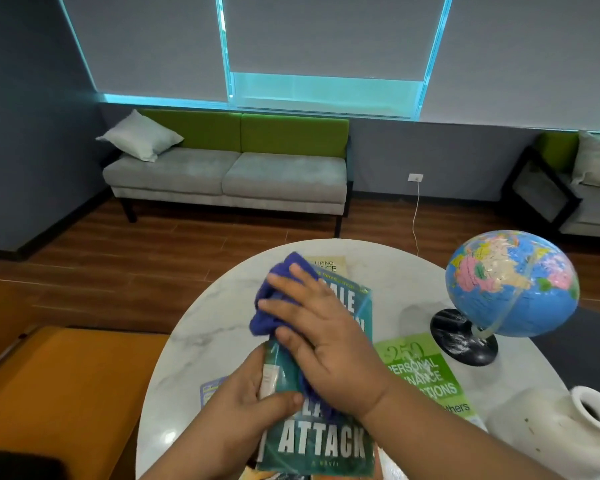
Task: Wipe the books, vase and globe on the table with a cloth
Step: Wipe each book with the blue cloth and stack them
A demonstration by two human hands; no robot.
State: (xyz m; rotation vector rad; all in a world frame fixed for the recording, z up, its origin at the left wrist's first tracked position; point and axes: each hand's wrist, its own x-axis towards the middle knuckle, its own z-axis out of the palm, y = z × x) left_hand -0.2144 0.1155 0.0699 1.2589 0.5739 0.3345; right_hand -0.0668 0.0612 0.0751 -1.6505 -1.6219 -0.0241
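My left hand [246, 400] grips the left edge of a teal paperback [321, 441] with "ATTACK" on its cover, thumb on the front. My right hand [323, 337] presses a crumpled blue cloth [272, 299] onto the upper part of that cover, fingers spread flat over it. A green finance book [426, 372] lies flat to the right. A cream book [328, 265] lies behind the cloth. The globe [511, 282] on its black stand is at the right. A white vase [561, 427] stands at the near right.
The round white marble table [219, 327] carries everything, with further books at its near edge. An orange seat [66, 382] is close on the left. A grey and green sofa [229, 171] stands against the far wall. A white cord [415, 216] hangs from a wall socket.
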